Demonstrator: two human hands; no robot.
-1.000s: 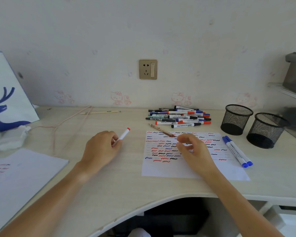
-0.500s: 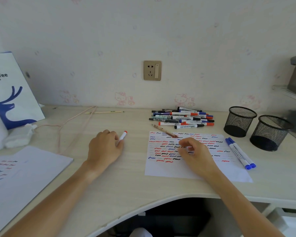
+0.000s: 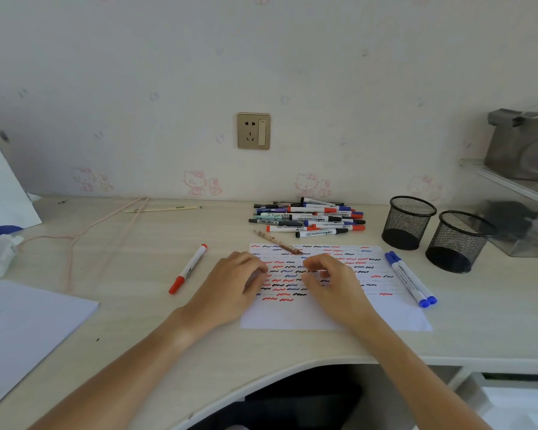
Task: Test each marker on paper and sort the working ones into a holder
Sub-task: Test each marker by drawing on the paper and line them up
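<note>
Hands first: your left hand (image 3: pixel 233 293) and right hand (image 3: pixel 333 283) rest on the paper (image 3: pixel 323 318) with fingers loosely curled, holding nothing, likely to keep it flat. Left of your left fingers lies the red marker (image 3: pixel 187 269). Beyond your fingertips waits the marker pile (image 3: pixel 308 220). Two mesh holders (image 3: pixel 408 222) stand far right, both look empty.

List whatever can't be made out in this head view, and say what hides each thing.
- Squiggles on the test paper: partly covered by the left hand and right hand.
- Printing on the marker pile: too small to read.
- Lower markers in that pile: hidden by those on top.
- White and blue bag: cut off by the left edge.
- Grey object on the shelf: blurred, cut off by the right edge.
- Under the desk: dark.
</note>
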